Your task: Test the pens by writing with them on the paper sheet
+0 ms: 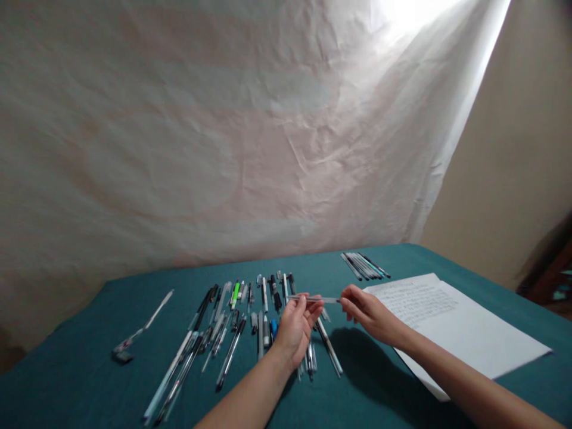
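Note:
A thin, pale, translucent pen point(329, 300) is held level above the table between my two hands. My left hand point(295, 330), palm turned up, has thumb and fingers closed on its left part. At the other end, the fingertips of my right hand point(369, 313) pinch the pen's dark tip. Whether that tip is a cap or a point is too blurred to tell. Beneath and to the left of my left hand lie many loose pens point(231, 351), among them a bright green marker point(235, 295). My left forearm and hand hide some of them.
Several slim pens point(364, 266) lie side by side at the back right. Handwritten paper sheets point(478, 333) rest beside my right forearm. On the left is a thin whitish strip ending in a dark clump point(123, 353). A pale cloth point(201, 149) hangs behind the green-covered table point(80, 369).

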A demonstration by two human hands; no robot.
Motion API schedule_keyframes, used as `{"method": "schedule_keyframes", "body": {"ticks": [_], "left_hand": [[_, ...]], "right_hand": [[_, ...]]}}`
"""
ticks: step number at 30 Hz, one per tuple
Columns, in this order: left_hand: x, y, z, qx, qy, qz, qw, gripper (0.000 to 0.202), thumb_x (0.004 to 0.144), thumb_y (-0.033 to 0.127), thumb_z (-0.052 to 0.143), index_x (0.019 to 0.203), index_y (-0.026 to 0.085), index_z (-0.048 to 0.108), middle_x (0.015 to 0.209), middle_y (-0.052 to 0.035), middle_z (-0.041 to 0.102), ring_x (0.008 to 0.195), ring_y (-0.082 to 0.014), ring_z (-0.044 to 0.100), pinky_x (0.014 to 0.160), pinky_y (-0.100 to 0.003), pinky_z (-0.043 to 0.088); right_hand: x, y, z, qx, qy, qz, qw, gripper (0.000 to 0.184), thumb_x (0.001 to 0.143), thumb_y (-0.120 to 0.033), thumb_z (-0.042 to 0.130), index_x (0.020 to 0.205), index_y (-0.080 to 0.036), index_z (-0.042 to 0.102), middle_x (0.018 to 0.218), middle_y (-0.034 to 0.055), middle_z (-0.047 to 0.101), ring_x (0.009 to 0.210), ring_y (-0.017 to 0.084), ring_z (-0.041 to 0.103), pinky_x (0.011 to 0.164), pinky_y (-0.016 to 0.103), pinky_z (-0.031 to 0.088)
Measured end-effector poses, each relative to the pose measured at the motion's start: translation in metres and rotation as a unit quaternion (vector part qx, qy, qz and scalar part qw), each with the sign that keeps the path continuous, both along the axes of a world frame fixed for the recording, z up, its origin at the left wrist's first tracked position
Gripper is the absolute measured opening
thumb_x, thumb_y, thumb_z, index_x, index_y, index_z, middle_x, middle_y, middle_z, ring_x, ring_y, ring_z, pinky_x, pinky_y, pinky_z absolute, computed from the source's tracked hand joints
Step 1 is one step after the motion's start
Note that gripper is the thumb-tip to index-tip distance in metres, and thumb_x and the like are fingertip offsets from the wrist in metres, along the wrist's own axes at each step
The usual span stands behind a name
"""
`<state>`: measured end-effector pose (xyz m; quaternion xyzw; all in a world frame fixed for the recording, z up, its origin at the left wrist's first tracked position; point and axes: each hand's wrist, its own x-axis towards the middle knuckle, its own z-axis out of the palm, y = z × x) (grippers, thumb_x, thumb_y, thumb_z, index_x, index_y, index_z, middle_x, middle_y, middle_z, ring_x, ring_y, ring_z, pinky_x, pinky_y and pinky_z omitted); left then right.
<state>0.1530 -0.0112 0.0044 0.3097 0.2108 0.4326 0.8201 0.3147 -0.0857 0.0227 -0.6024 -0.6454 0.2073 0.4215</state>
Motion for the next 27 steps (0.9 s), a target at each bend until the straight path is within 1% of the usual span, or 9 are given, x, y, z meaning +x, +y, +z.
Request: {"method": "schedule_keyframes", "body": {"ticks": [5, 10, 12, 14, 17, 19, 22, 25, 27], "left_hand": [[0.001, 0.0, -0.002, 0.008, 0.002, -0.008, 1.0, 0.006, 0.083, 0.017, 0.045, 0.088, 0.014, 0.044, 0.089, -0.0114, 0.064, 0.077, -0.013, 0.062, 0.076, -0.026, 0.048], [0.001, 0.0, -0.002, 0.005, 0.003, -0.002, 1.0, 0.006, 0.083, 0.017, 0.045, 0.088, 0.014, 0.044, 0.09, -0.0114, 0.064, 0.079, -0.0133, 0.062, 0.076, -0.027, 0.048], [0.001, 0.0, -0.002, 0.008, 0.002, -0.008, 1.0, 0.006, 0.083, 0.016, 0.046, 0.088, 0.014, 0.044, 0.09, -0.0113, 0.064, 0.079, -0.0134, 0.062, 0.076, -0.027, 0.048], [0.001, 0.0, -0.002, 0.013, 0.002, -0.011, 1.0, 0.006, 0.083, 0.016, 0.045, 0.088, 0.014, 0.044, 0.09, -0.0111, 0.064, 0.079, -0.0134, 0.062, 0.077, -0.027, 0.048], [0.002, 0.0, -0.001, 0.018, 0.007, -0.01, 1.0, 0.005, 0.083, 0.015, 0.045, 0.088, 0.014, 0.045, 0.089, -0.0108, 0.064, 0.079, -0.0135, 0.063, 0.077, -0.027, 0.048], [0.003, 0.0, 0.0, 0.019, 0.012, -0.008, 1.0, 0.004, 0.083, 0.015, 0.044, 0.088, 0.014, 0.045, 0.089, -0.0107, 0.064, 0.079, -0.0131, 0.063, 0.076, -0.026, 0.048], [0.005, 0.0, 0.0, 0.024, 0.021, -0.008, 0.999, 0.004, 0.083, 0.014, 0.044, 0.088, 0.014, 0.045, 0.088, -0.0107, 0.064, 0.079, -0.0127, 0.063, 0.076, -0.025, 0.049], [0.006, 0.0, -0.001, 0.036, 0.026, -0.013, 0.999, 0.005, 0.083, 0.015, 0.044, 0.088, 0.014, 0.045, 0.09, -0.0105, 0.064, 0.08, -0.0126, 0.062, 0.077, -0.025, 0.048], [0.006, -0.001, -0.002, 0.044, 0.029, -0.016, 0.998, 0.005, 0.083, 0.016, 0.045, 0.088, 0.014, 0.046, 0.091, -0.01, 0.064, 0.08, -0.0126, 0.062, 0.078, -0.025, 0.048]], "right_hand": [[0.002, 0.003, -0.006, -0.028, 0.02, -0.002, 0.999, 0.04, 0.087, -0.044, 0.029, 0.066, -0.016, 0.05, 0.058, 0.0, 0.052, 0.052, 0.011, 0.052, 0.052, 0.023, 0.041], [0.002, 0.001, -0.004, -0.022, 0.057, 0.02, 0.998, 0.029, 0.085, -0.044, 0.037, 0.08, -0.017, 0.048, 0.068, 0.0001, 0.055, 0.056, 0.011, 0.054, 0.05, 0.022, 0.041], [0.003, 0.001, -0.004, -0.016, 0.046, 0.019, 0.999, 0.03, 0.085, -0.043, 0.037, 0.077, -0.017, 0.049, 0.065, -0.0001, 0.055, 0.056, 0.011, 0.053, 0.052, 0.022, 0.041], [0.003, 0.003, -0.006, -0.021, 0.042, 0.014, 0.999, 0.035, 0.086, -0.044, 0.034, 0.07, -0.017, 0.049, 0.061, -0.0003, 0.053, 0.054, 0.011, 0.052, 0.053, 0.022, 0.041], [0.001, 0.005, -0.011, -0.039, 0.071, 0.012, 0.997, 0.042, 0.087, -0.045, 0.028, 0.066, -0.016, 0.049, 0.057, -0.0005, 0.052, 0.051, 0.01, 0.051, 0.051, 0.022, 0.041], [-0.001, 0.005, -0.013, -0.031, 0.082, -0.001, 0.996, 0.039, 0.086, -0.046, 0.029, 0.071, -0.017, 0.049, 0.059, -0.0011, 0.053, 0.051, 0.01, 0.051, 0.051, 0.022, 0.041], [-0.003, 0.003, -0.013, -0.002, 0.059, -0.026, 0.998, 0.03, 0.085, -0.044, 0.035, 0.077, -0.018, 0.048, 0.061, -0.0027, 0.053, 0.051, 0.01, 0.051, 0.051, 0.021, 0.04], [-0.003, 0.001, -0.012, 0.011, 0.031, -0.033, 0.999, 0.033, 0.086, -0.043, 0.034, 0.069, -0.018, 0.047, 0.055, -0.0035, 0.051, 0.05, 0.009, 0.05, 0.053, 0.021, 0.039], [-0.001, 0.001, -0.012, -0.002, 0.037, -0.03, 0.999, 0.038, 0.086, -0.044, 0.031, 0.063, -0.018, 0.046, 0.051, -0.0039, 0.049, 0.047, 0.008, 0.049, 0.051, 0.02, 0.039]]}}
